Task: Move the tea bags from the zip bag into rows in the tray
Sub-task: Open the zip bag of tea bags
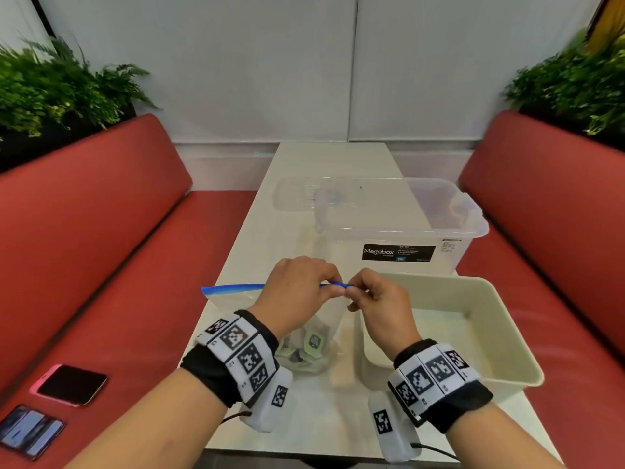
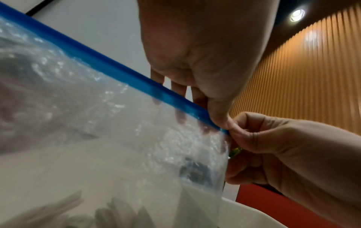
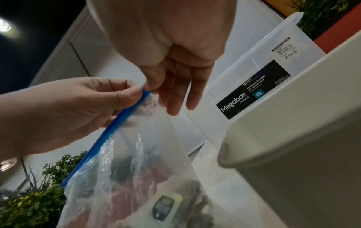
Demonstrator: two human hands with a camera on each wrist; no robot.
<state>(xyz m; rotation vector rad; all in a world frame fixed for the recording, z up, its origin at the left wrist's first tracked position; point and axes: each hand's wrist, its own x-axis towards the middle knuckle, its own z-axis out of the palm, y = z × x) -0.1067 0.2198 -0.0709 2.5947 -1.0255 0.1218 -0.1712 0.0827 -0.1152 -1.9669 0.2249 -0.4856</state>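
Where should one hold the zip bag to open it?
Pinch the blue zip strip at its right end, from above, one lip in each hand. The zip bag hangs from that strip, and the tea bags weigh down its bottom.

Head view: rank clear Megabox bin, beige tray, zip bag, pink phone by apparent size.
1. Megabox bin and beige tray: look alike, and the tray sits nearer the camera, so unranked.
2. Zip bag, partly hidden by the hands.
3. Pink phone.

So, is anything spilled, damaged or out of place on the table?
Nothing stands out. Both hands pinch the blue zip strip of the bag; the tea bags are all inside it. The tray sits level beside it.
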